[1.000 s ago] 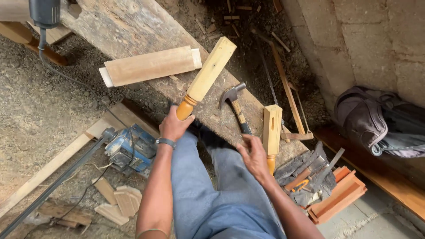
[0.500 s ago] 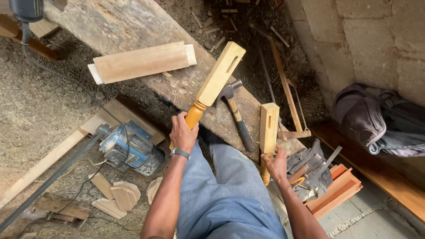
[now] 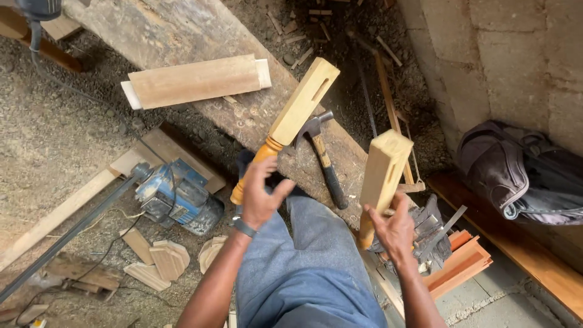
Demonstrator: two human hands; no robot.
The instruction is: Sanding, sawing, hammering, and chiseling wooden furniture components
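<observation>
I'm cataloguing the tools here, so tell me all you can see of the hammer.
The hammer is a claw hammer with a dark metal head, a pale wooden shaft and a black grip at the lower end. It lies flat on the rough grey plank, head pointing up the picture, between the two wooden legs the hands hold. Neither hand touches it.

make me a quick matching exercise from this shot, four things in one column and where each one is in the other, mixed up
1. slotted wooden leg
2. plain wooden leg
3. hammer
4. blue power tool

A. lying on the plank
B. in the right hand
C. on the ground left of the knees
D. in the left hand

Pairs: 1-D, 2-B, 3-A, 4-C
</observation>
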